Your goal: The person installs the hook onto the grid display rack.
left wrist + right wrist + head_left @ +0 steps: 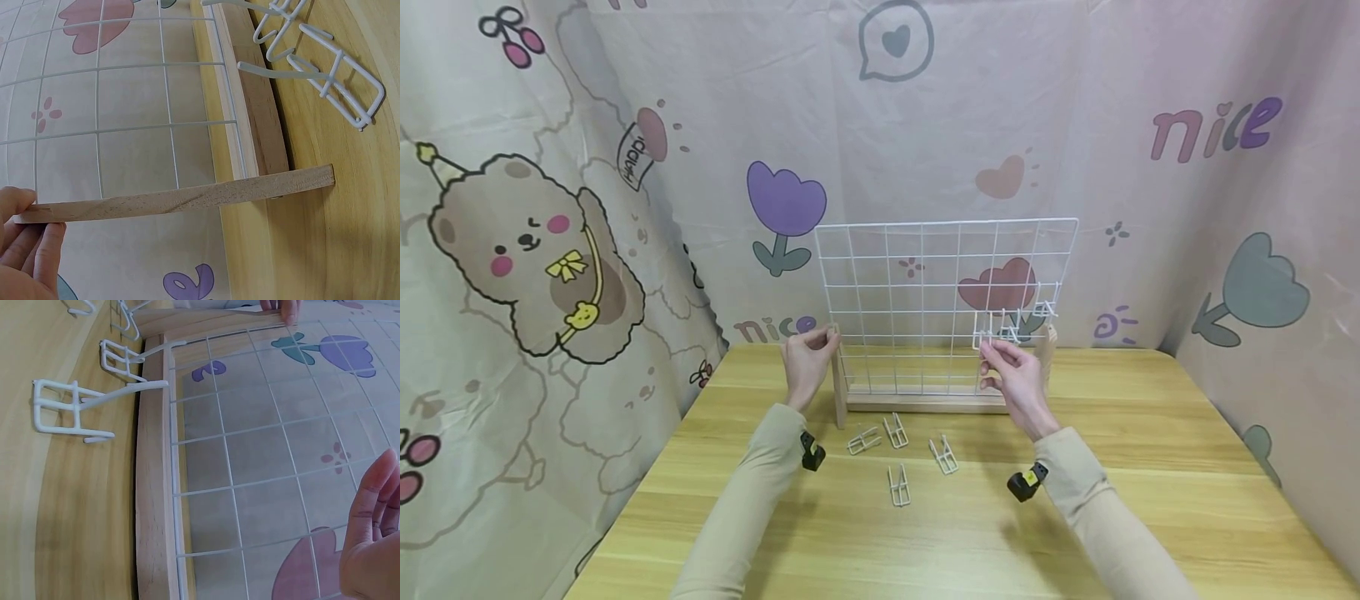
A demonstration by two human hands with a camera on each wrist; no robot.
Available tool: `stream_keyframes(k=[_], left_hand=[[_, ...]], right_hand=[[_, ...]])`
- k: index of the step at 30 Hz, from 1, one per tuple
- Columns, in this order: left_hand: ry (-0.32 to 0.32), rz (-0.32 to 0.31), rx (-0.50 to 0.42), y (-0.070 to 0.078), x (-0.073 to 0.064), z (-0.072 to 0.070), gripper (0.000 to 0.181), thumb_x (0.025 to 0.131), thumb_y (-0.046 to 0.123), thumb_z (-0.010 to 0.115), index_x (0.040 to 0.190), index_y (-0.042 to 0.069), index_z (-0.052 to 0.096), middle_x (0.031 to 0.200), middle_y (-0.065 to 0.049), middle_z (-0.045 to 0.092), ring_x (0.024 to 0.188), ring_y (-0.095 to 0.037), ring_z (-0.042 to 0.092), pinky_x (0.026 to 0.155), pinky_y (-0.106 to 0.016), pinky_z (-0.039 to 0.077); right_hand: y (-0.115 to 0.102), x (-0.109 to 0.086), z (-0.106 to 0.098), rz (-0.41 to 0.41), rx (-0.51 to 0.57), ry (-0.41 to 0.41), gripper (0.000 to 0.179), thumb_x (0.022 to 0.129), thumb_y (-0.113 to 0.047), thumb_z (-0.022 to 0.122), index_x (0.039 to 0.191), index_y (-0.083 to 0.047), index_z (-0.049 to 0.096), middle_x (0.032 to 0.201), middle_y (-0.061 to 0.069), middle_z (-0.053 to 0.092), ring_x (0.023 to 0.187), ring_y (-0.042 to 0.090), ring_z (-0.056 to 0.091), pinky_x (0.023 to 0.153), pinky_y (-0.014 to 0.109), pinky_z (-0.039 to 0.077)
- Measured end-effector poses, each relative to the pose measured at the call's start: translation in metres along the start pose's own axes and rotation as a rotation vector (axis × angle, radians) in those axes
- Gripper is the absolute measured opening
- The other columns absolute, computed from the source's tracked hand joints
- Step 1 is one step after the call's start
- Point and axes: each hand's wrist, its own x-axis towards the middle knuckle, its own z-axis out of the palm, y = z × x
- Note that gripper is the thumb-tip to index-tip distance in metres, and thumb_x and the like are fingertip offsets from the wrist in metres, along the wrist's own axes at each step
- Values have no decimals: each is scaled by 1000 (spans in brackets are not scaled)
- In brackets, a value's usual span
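Note:
A white wire grid panel (917, 312) stands upright in a wooden stand (925, 403). My left hand (807, 360) pinches the top of the stand's left post (169, 201) between thumb and fingers. At the grid's lower right, my right hand (1017, 379) pinches the bottom of a white wire hook (977, 330) lying against the wires. In the right wrist view, only part of that hand (375, 540) shows and the hook is out of sight. Two more hooks hang to its right, a nearer one (1010, 332) and a higher one (1045, 308).
Several loose white hooks lie on the wooden table (700, 517) before the stand, among them one at the front (899, 487) and one to the right (943, 457). A printed curtain (917, 117) hangs behind the table and along both sides.

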Motion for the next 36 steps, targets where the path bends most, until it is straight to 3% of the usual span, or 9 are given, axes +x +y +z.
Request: stream_keyframes(k=[13,19,25,36], left_hand=[[-3,6,-13,-1,0,-1,20,87,12,75,104,1,79,96,-19,78,86,-33,78,63,-4,46],[-5,-1,-22,0,0,-1,20,88,11,75,104,1,78,97,-20,78,87,-35,77,63,-4,47],[-2,-12,-21,0,0,-1,20,88,12,75,104,1,79,97,-18,78,87,-33,77,63,-4,47],[12,0,-14,1,-1,-1,21,86,11,76,105,1,78,96,-20,78,86,-33,78,66,-10,53]], right_hand=[[-2,12,6,30,26,-2,10,98,-17,65,106,-11,66,80,-7,72,68,6,63,58,22,55],[-1,14,9,58,44,-9,29,98,-20,65,120,-1,60,86,-7,72,70,6,66,59,21,56],[0,16,12,52,116,-40,5,100,-17,62,100,-14,66,81,-7,67,64,6,61,55,20,53],[0,20,16,56,187,-6,12,99,-12,62,89,-17,68,74,-6,68,58,6,59,54,20,51]])
